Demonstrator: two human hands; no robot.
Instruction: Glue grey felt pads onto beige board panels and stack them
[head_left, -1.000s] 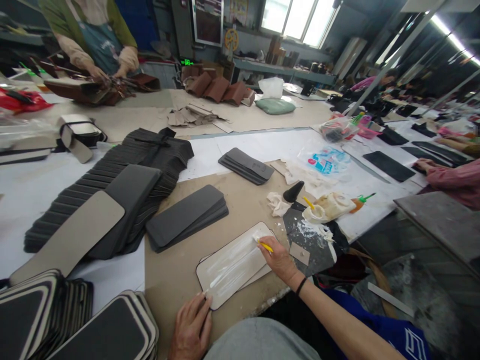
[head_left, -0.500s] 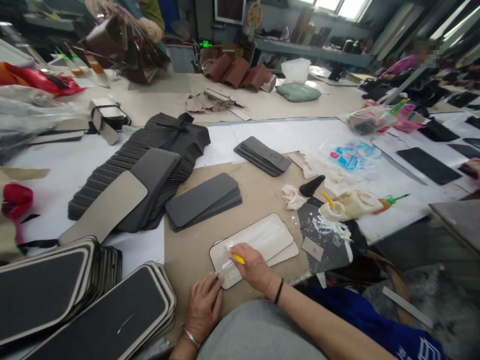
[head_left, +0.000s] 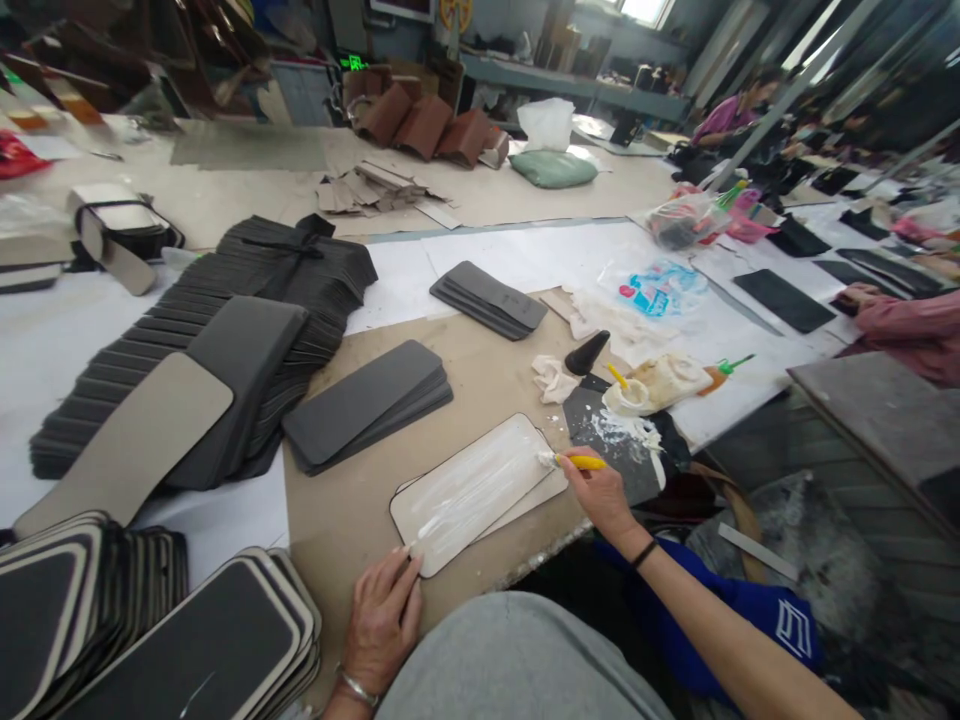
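My right hand (head_left: 602, 497) is closed around a small yellow-handled brush (head_left: 583, 462), its tip coated in white paste. The tip is at the right end of a pale rounded panel (head_left: 465, 490) streaked with wet white paste. Under that panel, another pale panel (head_left: 517, 512) sticks out at an angle. My left hand (head_left: 382, 608) lies with its fingers extended, fingertips touching the upper panel's near left corner. To the right, an open white container (head_left: 628, 397) of paste lies on its side with a yellow stick in it. Spilled paste covers a dark sheet (head_left: 592, 425) beside it.
Dark grey panels (head_left: 371, 400) lie behind the pale ones, near a long bundled stack (head_left: 247, 260). Pale-edged black panels (head_left: 202, 640) are piled at lower left. A black cone (head_left: 587, 353) and crumpled cloth (head_left: 553, 379) stand nearby. Another person's sleeve (head_left: 915, 330) shows at right.
My right hand has moved the brush from the panel's left part to its right end. The left hand stays at the near left corner. The whole view has shifted.
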